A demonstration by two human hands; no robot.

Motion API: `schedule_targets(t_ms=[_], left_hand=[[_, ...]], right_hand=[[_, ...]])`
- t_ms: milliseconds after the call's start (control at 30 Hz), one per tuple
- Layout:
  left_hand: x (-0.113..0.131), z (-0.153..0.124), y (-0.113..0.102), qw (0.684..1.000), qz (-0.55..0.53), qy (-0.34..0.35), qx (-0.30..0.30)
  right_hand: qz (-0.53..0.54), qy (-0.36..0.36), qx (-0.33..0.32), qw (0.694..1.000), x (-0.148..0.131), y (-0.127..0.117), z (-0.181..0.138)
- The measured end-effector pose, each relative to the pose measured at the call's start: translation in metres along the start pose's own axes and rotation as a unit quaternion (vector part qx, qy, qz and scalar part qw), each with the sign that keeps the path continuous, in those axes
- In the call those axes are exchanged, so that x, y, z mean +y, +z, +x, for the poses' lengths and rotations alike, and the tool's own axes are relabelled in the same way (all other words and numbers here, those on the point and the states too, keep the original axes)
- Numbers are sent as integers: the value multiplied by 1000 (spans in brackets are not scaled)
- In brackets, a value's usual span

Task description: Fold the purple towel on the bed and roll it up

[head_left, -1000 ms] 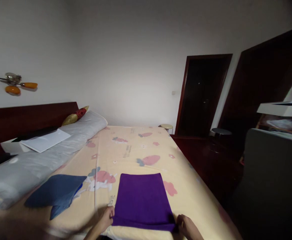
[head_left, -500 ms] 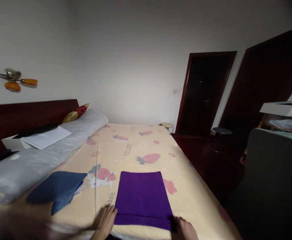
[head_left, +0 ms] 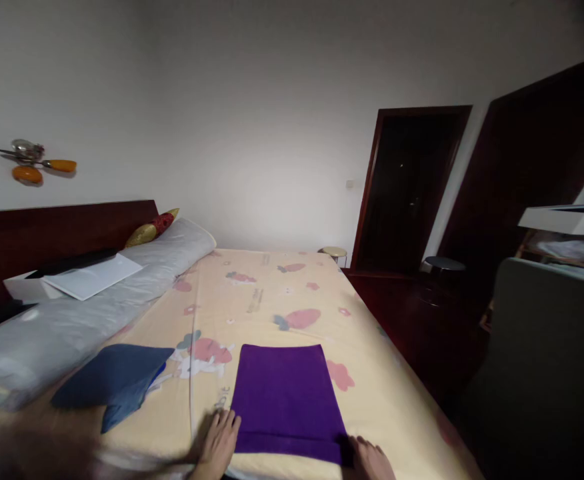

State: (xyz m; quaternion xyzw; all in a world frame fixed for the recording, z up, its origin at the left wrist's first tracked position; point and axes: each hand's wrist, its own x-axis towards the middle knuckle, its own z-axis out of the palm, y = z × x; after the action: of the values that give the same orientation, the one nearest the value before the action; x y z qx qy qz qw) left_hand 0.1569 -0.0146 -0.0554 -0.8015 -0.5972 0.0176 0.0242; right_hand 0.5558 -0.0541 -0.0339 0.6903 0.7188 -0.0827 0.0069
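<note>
Since the earlier frame, both hands had slid onto the towel's (head_left: 288,399) near edge. Left of the towel lay a blue cloth (head_left: 117,383). The left hand (head_left: 219,443) pressed flat, fingers spread; the right hand (head_left: 367,459) rested open. Folded square on the bed (head_left: 272,300), it seemingly needed only smoothing.

Dim bedroom: white wall (head_left: 252,133), dark doorway (head_left: 407,187).

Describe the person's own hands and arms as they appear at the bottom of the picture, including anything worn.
Both hands are bare: no gloves, rings or watch show. The left hand shows its back and fingers, with a stretch of bare forearm below it and no sleeve in view. The right hand is cut off by the picture's lower edge, so only its knuckles and back appear; no sleeve is visible there either.
</note>
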Motion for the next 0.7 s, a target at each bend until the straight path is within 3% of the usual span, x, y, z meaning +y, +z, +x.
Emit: schedule_targets(t_ms=[167,300,433,600,700], left_hand=[[18,-9,-21,988,-17,151,-35],[46,-15,-27,970,-31,241,18],[68,-12,-17,943,-39,325,55],[72,-5,4,933,-23,356,42],[69,-2,12,940,-41,339,12]], right_hand=[[2,0,0,1000,2,4,2],[6,-2,4,1000,6,9,4],[3,-1,7,1000,8,13,7],[-11,8,24,1000,5,12,7],[-34,-3,90,995,-5,12,8]])
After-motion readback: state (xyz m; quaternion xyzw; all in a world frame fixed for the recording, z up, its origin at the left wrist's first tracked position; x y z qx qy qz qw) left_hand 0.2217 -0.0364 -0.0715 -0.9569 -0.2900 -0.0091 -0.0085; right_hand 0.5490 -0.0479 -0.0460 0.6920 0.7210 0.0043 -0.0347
